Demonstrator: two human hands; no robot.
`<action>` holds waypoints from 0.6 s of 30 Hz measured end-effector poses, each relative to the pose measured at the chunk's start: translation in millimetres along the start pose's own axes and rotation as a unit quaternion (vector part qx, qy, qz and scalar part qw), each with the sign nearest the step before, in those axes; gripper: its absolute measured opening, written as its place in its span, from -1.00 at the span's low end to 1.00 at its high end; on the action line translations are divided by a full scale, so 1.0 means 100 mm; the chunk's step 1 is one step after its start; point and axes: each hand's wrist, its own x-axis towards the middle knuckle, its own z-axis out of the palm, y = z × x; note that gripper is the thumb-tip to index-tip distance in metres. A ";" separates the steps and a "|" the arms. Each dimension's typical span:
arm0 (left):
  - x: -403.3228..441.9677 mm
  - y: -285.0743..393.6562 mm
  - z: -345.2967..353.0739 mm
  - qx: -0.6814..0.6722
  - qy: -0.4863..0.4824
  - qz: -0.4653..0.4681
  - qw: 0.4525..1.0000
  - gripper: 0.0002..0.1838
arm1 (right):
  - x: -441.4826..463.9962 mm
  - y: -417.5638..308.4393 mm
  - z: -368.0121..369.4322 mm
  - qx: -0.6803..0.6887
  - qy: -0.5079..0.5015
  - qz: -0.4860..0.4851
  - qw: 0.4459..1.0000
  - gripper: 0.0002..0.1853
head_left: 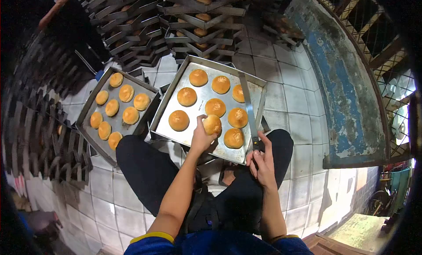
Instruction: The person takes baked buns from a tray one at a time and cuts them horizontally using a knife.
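In front of me a square metal tray (169,104) bears several round golden buns, such as one at its left (179,120). My left hand (201,138) is closed around a bun (212,124) over the tray's near part, its thumb against the bun's side. My right hand (264,163) grips the dark handle of a long knife (249,106) at the tray's near right corner. The narrow blade points away from me over the tray's right side and covers part of a bun (238,93). The blade does not touch the held bun.
A second tray (148,110) of buns stands at my left. Stacks of zigzag metal trays (200,11) with buns rise behind, and more stacks (44,140) stand at far left. A person (72,28) is at upper left. White tiles (301,123) cover the floor.
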 end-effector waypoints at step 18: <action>-0.28 0.80 -0.96 -0.622 -0.046 0.117 0.773 -0.19 | -0.39 -0.50 0.68 -0.214 -0.059 0.049 0.974 -0.42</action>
